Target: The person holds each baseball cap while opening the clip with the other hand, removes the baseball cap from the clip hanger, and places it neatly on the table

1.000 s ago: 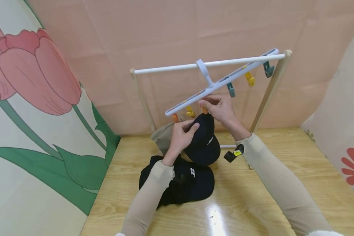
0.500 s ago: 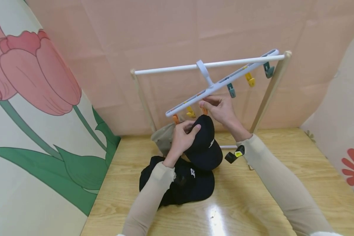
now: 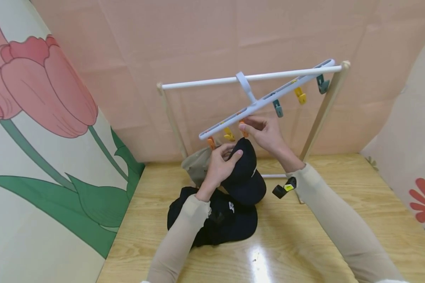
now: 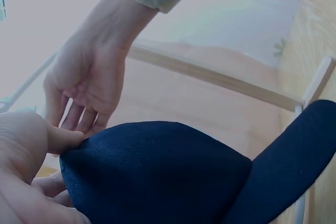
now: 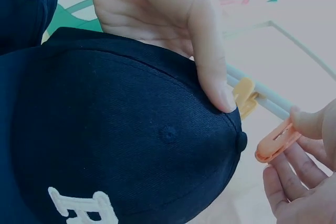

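A dark navy baseball cap point(image 3: 243, 181) hangs from my left hand point(image 3: 220, 166), whose thumb and fingers pinch its crown near the top. In the right wrist view a white letter shows on the cap's front. My right hand point(image 3: 267, 135) pinches an orange clip point(image 5: 277, 141) just above the crown; in the right wrist view the clip and cap are apart. That clip belongs to a pale blue hanger point(image 3: 263, 103), which hooks over a white rail point(image 3: 212, 81). Left of the held cap, a beige cap point(image 3: 194, 167) hangs below another orange clip point(image 3: 211, 142).
More dark caps point(image 3: 230, 226) lie on the wooden table point(image 3: 290, 251) under my left forearm. A yellow clip point(image 3: 229, 134) sits between the two orange ones. Further right on the hanger are a teal clip point(image 3: 278, 108) and another yellow clip point(image 3: 300, 95). A wooden post point(image 3: 324, 114) supports the rail.
The held cap has dropped slightly, leaving a gap between its crown and the orange clip. My right hand has shifted a little and the clip tilts differently. My left hand keeps its grip.
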Demonstrator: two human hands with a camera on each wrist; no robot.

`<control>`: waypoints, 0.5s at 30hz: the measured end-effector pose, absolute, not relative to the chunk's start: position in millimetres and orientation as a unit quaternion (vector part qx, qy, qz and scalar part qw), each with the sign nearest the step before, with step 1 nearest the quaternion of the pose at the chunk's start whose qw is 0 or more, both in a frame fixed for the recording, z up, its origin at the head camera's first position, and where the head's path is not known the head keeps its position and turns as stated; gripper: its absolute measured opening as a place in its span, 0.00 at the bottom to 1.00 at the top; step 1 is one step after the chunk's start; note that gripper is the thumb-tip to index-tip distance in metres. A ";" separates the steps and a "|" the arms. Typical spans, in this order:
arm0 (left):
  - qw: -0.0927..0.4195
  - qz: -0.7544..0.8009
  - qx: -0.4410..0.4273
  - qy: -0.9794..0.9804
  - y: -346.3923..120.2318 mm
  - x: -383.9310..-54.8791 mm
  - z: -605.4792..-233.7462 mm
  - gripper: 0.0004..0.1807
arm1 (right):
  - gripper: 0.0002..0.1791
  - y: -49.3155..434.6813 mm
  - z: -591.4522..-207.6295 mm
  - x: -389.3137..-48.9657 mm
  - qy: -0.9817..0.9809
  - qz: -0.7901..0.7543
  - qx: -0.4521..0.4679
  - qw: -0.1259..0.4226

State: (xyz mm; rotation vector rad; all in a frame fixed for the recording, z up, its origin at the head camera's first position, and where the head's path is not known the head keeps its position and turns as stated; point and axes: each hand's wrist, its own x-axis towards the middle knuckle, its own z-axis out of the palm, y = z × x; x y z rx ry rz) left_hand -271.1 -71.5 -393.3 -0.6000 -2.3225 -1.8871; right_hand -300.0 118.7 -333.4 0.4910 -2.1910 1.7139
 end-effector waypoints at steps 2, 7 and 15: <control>0.043 -0.621 -0.196 -0.757 -70.6 -270.9 -393.5 0.18 | 0.21 119.9 -334.3 -298.5 -0.773 0.594 0.165 0.148; 0.039 -0.631 -0.197 -0.749 -68.9 -270.1 -393.4 0.17 | 0.24 121.8 -337.7 -297.9 -0.774 0.599 0.157 0.134; 0.044 -0.643 -0.202 -0.738 -68.1 -269.6 -391.3 0.15 | 0.25 125.2 -340.9 -297.7 -0.778 0.596 0.152 0.128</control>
